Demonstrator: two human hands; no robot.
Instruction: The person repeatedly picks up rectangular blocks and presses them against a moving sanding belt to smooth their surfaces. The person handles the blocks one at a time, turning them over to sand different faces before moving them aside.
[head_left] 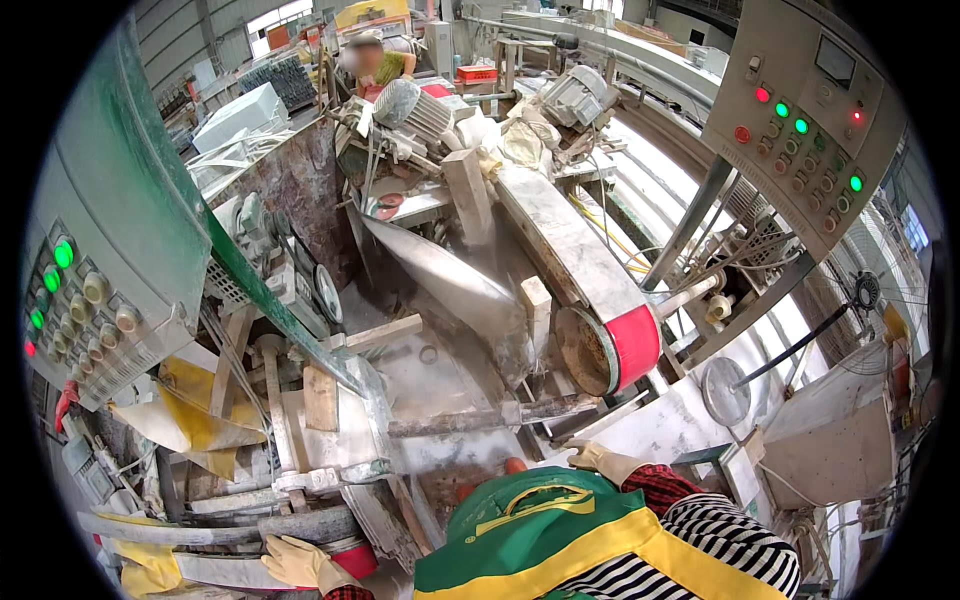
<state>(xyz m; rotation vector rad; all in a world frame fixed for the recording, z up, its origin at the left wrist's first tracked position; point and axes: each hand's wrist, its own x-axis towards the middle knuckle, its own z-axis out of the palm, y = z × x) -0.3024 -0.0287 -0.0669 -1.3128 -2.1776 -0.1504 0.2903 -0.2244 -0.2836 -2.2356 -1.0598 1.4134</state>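
My left hand (303, 563), in a cream rubber glove, is low at the left with its fingers apart. It touches or lies just beside a grey curved bar (310, 525) above a red-ended belt (355, 560); exact contact is hard to tell. My right hand (605, 462), in a similar glove, is in front of my green and yellow apron (540, 510). Its fingers stretch toward the left over a dusty white surface, and no held object shows. Beyond my hands stands a belt machine (570, 250) with a red band at its near end.
A control panel (115, 290) with lit green buttons rises at the left; another panel (800, 120) hangs at the upper right. Wooden blocks (320, 398) and a metal frame stand ahead. A fan (866, 290) is at the right. A person (385, 65) is at the back.
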